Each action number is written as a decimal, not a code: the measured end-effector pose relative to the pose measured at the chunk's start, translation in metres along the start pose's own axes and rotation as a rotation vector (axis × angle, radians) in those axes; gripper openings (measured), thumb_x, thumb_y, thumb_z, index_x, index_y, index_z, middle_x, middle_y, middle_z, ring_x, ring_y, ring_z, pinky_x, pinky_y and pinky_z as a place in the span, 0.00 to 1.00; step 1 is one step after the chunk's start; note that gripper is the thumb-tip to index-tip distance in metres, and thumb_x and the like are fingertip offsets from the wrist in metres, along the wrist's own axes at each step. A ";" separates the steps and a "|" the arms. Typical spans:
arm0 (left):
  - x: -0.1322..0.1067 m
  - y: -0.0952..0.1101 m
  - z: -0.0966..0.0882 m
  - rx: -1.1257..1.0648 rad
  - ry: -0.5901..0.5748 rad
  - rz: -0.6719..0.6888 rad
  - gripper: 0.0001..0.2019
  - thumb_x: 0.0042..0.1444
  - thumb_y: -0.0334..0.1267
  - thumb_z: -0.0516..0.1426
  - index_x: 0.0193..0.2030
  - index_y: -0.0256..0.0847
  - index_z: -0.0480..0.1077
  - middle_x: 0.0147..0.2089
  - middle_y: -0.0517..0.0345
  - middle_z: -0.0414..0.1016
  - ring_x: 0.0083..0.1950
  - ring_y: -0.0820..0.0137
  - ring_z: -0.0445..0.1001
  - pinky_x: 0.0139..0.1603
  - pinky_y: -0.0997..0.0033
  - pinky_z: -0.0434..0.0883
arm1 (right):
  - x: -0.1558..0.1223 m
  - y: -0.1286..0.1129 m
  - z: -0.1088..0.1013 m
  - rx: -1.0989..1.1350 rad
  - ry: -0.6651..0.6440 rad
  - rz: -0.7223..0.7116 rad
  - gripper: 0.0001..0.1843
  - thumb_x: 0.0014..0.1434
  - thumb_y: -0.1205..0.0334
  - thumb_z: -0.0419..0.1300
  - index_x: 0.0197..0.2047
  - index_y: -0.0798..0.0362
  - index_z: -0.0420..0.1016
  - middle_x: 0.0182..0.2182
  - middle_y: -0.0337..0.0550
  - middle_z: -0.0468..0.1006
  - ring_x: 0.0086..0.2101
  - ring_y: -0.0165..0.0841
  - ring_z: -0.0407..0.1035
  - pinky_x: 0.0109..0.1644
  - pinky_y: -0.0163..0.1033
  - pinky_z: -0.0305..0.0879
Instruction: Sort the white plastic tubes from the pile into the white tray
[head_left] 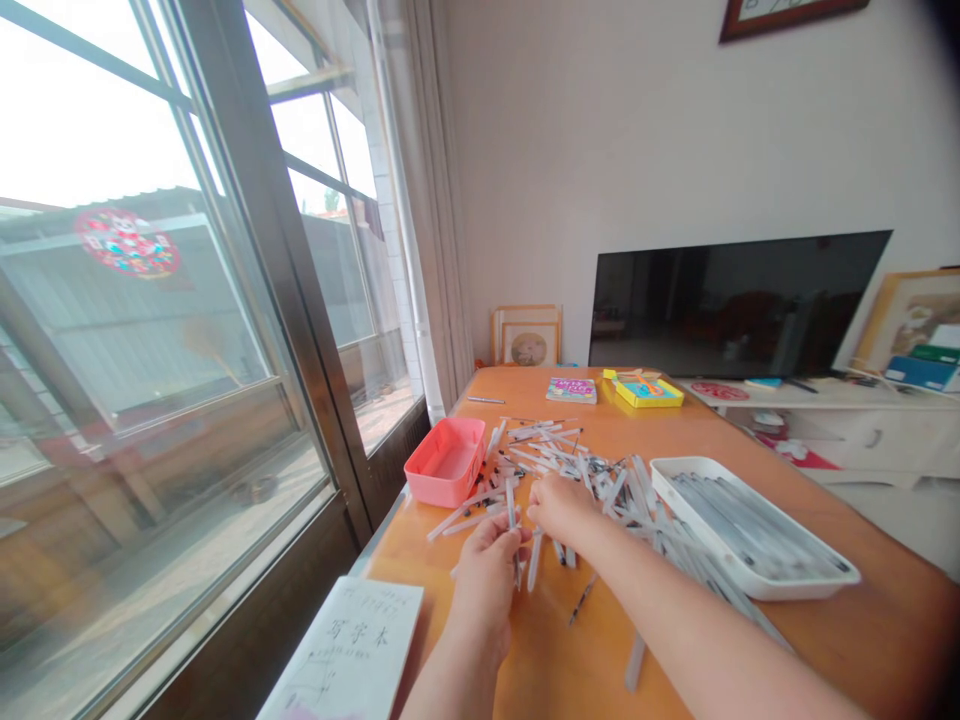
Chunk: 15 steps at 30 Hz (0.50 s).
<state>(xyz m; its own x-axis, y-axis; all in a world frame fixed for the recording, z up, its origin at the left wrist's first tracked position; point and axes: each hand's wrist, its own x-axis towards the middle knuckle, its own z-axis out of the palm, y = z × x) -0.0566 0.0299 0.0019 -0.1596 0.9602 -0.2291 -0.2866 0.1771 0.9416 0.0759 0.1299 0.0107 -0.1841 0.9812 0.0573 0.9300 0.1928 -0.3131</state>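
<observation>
In the head view my left hand (491, 550) is closed around an upright clear pen barrel (511, 500) with something dark inside its lower part. My right hand (562, 508) is just to the right of it, its fingers curled together at the edge of the pile; whatever they pinch is hidden. Around both hands lies a loose heap of clear pen barrels (551, 455) and small black parts. A thin dark refill (582, 600) lies on the table below my right forearm. The white tray (780, 588) at the right holds several assembled-looking pens (750, 515) in a row.
A pink plastic basket (442, 490) stands left of the heap. A notebook (352, 640) lies at the near left edge. Farther back on the wooden table (540, 680) are a pen (486, 400), a purple booklet (571, 390) and a yellow box (649, 395). A window is on the left.
</observation>
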 end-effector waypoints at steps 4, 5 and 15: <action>-0.005 0.002 0.001 0.010 -0.009 0.014 0.16 0.50 0.38 0.62 0.46 0.39 0.79 0.41 0.51 0.81 0.34 0.71 0.72 0.35 0.72 0.62 | 0.006 0.000 0.006 0.056 0.022 0.018 0.04 0.52 0.65 0.66 0.32 0.51 0.83 0.37 0.51 0.84 0.41 0.43 0.78 0.41 0.39 0.63; -0.006 0.002 0.002 0.012 -0.012 0.014 0.16 0.50 0.38 0.62 0.46 0.39 0.79 0.41 0.51 0.81 0.33 0.71 0.72 0.35 0.72 0.62 | 0.007 0.000 0.007 0.085 0.030 0.023 0.03 0.53 0.65 0.65 0.32 0.51 0.82 0.36 0.50 0.84 0.41 0.43 0.78 0.41 0.39 0.63; -0.020 -0.001 0.014 0.148 -0.246 0.070 0.14 0.53 0.36 0.59 0.46 0.37 0.78 0.41 0.51 0.80 0.40 0.67 0.73 0.43 0.70 0.65 | -0.041 0.041 -0.038 0.604 0.062 0.013 0.09 0.57 0.63 0.56 0.39 0.52 0.75 0.30 0.39 0.79 0.31 0.31 0.73 0.32 0.33 0.65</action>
<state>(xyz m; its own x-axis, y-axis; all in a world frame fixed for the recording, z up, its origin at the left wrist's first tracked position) -0.0397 0.0134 0.0094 0.0651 0.9916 -0.1122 -0.1396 0.1204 0.9829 0.1335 0.0972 0.0318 -0.1385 0.9853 0.0996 0.5839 0.1624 -0.7954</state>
